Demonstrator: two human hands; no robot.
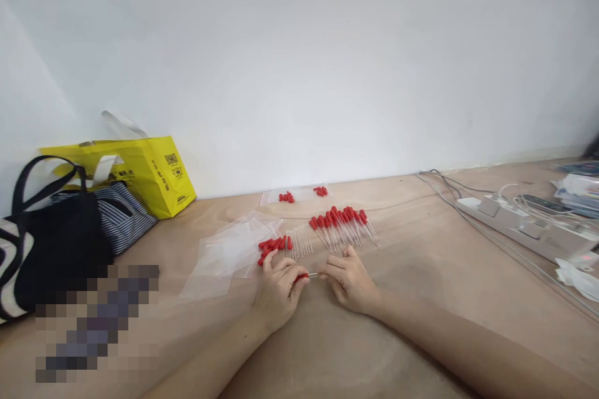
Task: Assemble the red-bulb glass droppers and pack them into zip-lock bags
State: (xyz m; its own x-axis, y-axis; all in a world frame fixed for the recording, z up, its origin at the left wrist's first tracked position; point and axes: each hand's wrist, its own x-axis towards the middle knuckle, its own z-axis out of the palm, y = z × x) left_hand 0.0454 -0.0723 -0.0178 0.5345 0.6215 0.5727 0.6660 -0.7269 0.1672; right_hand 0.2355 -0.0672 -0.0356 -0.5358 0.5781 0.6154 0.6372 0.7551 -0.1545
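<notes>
My left hand (283, 283) pinches a red rubber bulb (302, 276) low over the table. From its right end runs a thin clear glass tube (312, 274), whose other end is between the fingers of my right hand (350, 280). Whether the tube sits inside the bulb or only meets it, I cannot tell. Just beyond my left hand lie several loose red bulbs (266, 246), with a row of bare glass tubes (299, 242) beside them. Past my right hand, several droppers (344, 227), tubes with red bulbs on their far ends, lie side by side.
Clear plastic bags (218, 255) spread left of the bulbs. Near the wall, another clear bag (269, 197) holds red bulbs and tubes. A yellow bag (163, 174) and a black bag (60, 249) stand at the left. A power strip (519, 221) with cables lies at the right.
</notes>
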